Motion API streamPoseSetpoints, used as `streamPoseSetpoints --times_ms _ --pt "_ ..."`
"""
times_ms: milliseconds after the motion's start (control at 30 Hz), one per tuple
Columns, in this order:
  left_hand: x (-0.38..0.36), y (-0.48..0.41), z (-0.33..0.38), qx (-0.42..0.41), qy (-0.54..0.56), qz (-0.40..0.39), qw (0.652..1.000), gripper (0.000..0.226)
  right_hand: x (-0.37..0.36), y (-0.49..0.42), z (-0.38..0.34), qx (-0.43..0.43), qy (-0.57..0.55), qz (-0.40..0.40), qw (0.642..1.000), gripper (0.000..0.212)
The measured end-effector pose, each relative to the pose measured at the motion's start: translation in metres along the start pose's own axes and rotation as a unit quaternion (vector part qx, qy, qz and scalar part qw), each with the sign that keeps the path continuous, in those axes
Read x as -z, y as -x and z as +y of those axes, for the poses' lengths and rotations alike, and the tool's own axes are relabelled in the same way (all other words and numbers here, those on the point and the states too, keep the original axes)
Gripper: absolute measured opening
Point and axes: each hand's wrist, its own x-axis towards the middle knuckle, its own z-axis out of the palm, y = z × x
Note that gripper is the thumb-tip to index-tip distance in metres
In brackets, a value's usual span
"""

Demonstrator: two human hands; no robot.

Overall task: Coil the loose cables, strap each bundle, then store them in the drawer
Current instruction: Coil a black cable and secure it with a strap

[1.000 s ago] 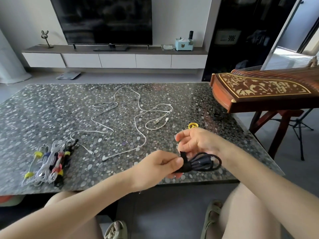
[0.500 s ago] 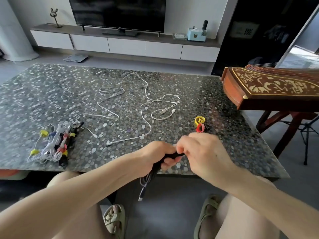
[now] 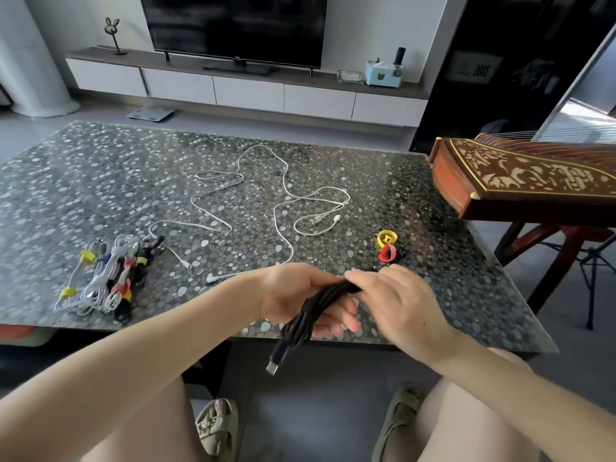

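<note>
A coiled black cable [image 3: 308, 311] hangs over the table's near edge, its plug [image 3: 274, 363] dangling below. My left hand [image 3: 293, 295] grips the bundle around its upper part. My right hand [image 3: 396, 301] pinches the bundle's top end just right of the left hand. A loose white cable [image 3: 283, 198] sprawls across the middle of the pebble-patterned table [image 3: 100, 181]. Several strapped cable bundles [image 3: 106, 278] lie at the near left. A yellow strap [image 3: 386, 236] and a red strap [image 3: 387, 253] sit just beyond my right hand.
A wooden zither [image 3: 533, 181] on a stand juts over the table's right end. A TV console with drawers [image 3: 246, 91] runs along the far wall. My knees and sandalled feet are below the table's near edge.
The black bundle has gone from lying sideways between my hands to hanging down from my left hand with its plug dangling. The camera has tilted down and closer to the table.
</note>
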Motion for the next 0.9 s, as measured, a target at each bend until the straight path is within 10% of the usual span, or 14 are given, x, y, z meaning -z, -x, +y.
streamPoseSetpoints --times_ms 167,267,367,633,900 --pt "0.025 0.011 -0.01 -0.087 0.029 0.072 0.993 0.035 0.003 -0.007 0.0 -0.222 -0.146 -0.022 0.964 0.035" --pt "0.035 0.007 -0.026 -0.295 -0.044 0.219 0.929 0.038 0.003 -0.01 0.002 -0.351 -0.225 -0.048 0.908 0.031" --pt "0.03 0.006 -0.028 -0.403 -0.13 0.207 0.882 0.054 -0.002 -0.014 0.0 -0.414 -0.292 -0.087 0.858 0.034" --pt "0.016 -0.004 -0.019 -0.448 -0.105 0.346 0.817 0.026 -0.021 -0.017 -0.011 -0.533 -0.444 -0.098 0.713 0.035" --pt "0.033 -0.014 -0.024 -0.393 0.061 0.501 0.769 0.02 -0.071 -0.041 -0.056 -0.358 -0.127 -0.059 0.923 0.038"
